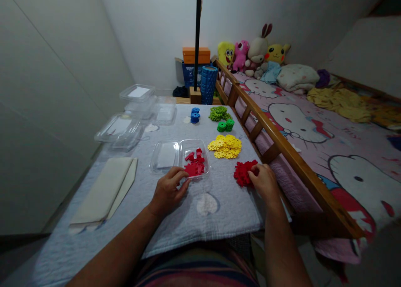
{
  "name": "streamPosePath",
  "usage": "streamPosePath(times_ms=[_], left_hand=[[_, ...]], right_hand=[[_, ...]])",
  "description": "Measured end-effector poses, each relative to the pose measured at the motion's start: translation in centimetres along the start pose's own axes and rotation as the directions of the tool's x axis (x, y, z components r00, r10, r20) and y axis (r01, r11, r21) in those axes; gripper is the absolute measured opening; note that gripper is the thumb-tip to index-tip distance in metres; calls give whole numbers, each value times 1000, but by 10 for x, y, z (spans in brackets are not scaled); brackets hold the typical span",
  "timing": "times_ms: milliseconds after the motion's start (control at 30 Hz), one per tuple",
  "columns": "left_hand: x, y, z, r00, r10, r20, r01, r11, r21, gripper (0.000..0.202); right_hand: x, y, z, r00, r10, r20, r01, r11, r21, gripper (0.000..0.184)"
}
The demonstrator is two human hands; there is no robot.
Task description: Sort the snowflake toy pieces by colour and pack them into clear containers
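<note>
on the tabletop [175, 232], red pieces [197, 168] lie inside a clear box [184, 150], and its lid [154, 159] lies open on the left. the left hand [169, 191] is at the near edge of the box, with its fingers a little apart; i cannot tell if they hold it. the right hand [265, 180] is at a red pile [242, 173], its fingers close together; i cannot tell if they pinch a piece. yellow pieces [226, 147] lie just past the pile, and green pieces [225, 125] and blue pieces [194, 116] are farther back.
</note>
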State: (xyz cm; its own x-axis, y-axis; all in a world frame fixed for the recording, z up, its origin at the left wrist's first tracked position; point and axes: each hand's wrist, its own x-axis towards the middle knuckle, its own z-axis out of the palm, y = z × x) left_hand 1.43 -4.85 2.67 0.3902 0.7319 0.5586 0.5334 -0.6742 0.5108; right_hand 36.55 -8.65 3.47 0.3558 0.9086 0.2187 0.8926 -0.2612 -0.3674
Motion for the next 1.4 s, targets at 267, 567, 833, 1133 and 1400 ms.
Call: streamPosePath(times_ms=[267,567,833,1133,1400], left_hand=[[0,1,0,1000,-9,5,9,1000,4,7],[-1,1,1,1000,-7,5,7,1000,1,8],[1,5,-2,1000,-6,3,6,1000,-1,7],[-1,2,1,1000,16,5,-17,1000,18,6],[0,2,0,1000,22,9,-23,1000,7,6]], right_hand=[[6,-23,-15,999,-7,-41,15,977,214,7],[28,-143,-3,895,-432,112,362,849,384,7],[44,-193,40,838,-490,240,485,870,83,12],[43,-168,28,917,-379,127,324,891,317,10],[35,-63,-6,990,-116,-76,134,943,305,17]])
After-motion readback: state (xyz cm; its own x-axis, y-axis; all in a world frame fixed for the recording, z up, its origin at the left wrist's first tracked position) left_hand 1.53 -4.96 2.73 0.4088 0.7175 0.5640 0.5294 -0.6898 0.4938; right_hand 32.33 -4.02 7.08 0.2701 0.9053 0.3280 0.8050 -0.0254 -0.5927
